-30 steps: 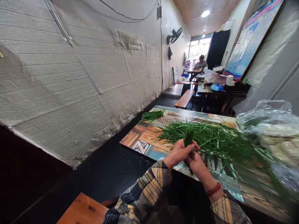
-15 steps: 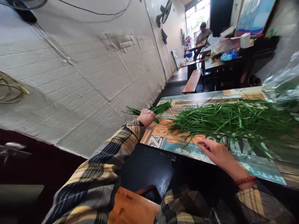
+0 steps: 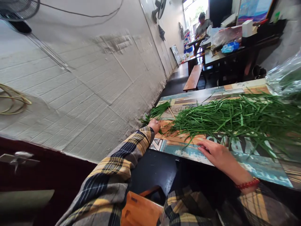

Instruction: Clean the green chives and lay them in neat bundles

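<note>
My left hand (image 3: 154,125) is closed round a small bunch of garlic chives (image 3: 145,119) at the table's left end, by the wall. Leaf ends poke out on both sides of the fist. Just beyond it lies a neat bundle of chives (image 3: 160,108). My right hand (image 3: 215,153) is low over the table's near edge, thumb and fingers drawn together; anything between them is too small to make out. In front of it spreads a large loose heap of chives (image 3: 225,116).
The patterned table (image 3: 178,150) meets a white brick wall (image 3: 94,81) on the left. A clear plastic bag (image 3: 285,77) sits at the right. Behind are a bench (image 3: 194,78), a cluttered table (image 3: 213,59) and a seated person (image 3: 202,28). A wooden stool (image 3: 141,208) is below.
My left hand has moved right and slightly down with its chives, leaving the neat bundle in fuller view. My right hand stays nearly in place. The whole view has shifted slightly.
</note>
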`<state>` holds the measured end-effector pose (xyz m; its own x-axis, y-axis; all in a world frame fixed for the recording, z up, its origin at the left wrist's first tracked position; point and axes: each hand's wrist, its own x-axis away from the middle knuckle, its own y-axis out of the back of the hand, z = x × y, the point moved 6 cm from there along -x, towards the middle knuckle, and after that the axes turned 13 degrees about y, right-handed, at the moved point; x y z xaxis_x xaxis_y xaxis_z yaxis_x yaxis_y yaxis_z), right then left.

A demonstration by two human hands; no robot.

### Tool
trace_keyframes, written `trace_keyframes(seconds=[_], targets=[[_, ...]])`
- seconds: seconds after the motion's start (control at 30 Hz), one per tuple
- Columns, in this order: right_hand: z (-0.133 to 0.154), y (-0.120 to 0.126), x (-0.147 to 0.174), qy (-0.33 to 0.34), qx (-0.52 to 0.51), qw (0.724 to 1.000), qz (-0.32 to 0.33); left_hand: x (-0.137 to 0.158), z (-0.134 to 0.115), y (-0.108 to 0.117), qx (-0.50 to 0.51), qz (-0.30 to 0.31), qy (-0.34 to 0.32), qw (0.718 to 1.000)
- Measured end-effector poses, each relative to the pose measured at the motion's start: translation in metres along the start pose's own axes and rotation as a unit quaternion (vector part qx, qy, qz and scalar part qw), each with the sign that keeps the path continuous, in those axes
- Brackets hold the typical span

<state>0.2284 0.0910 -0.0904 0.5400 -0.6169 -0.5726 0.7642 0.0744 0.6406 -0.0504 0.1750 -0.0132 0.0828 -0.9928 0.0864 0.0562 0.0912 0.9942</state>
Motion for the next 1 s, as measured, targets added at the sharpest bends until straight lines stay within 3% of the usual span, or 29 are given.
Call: trace_keyframes(seconds=[0.17, 0.33, 0.47, 0.63, 0.8, 1.0], targets=[[0.000, -0.001, 0.001, 0.013, -0.014, 1.000, -0.016, 0.001, 0.004, 0.013, 0.066, -0.023, -0.011, 0.997], [-0.005, -0.001, 0.002, -0.019, -0.032, 0.999, -0.005, 0.010, -0.006, 0.008, 0.146, -0.035, -0.025, 0.988], [0.002, 0.004, -0.025, -0.007, -0.056, 0.998, 0.027, 0.009, -0.003, 0.018, 0.193, -0.033, -0.016, 0.981], [0.012, -0.006, -0.072, 0.061, -0.038, 0.997, 0.028, 0.010, 0.017, 0.041, 0.228, 0.028, 0.004, 0.973], [0.008, -0.043, -0.080, 0.109, -0.015, 0.992, 0.068, 0.023, 0.047, 0.029, 0.289, 0.096, 0.043, 0.952], [0.036, -0.053, -0.113, 0.204, 0.068, 0.971, 0.105, 0.029, 0.085, 0.008, 0.356, 0.026, 0.094, 0.929]])
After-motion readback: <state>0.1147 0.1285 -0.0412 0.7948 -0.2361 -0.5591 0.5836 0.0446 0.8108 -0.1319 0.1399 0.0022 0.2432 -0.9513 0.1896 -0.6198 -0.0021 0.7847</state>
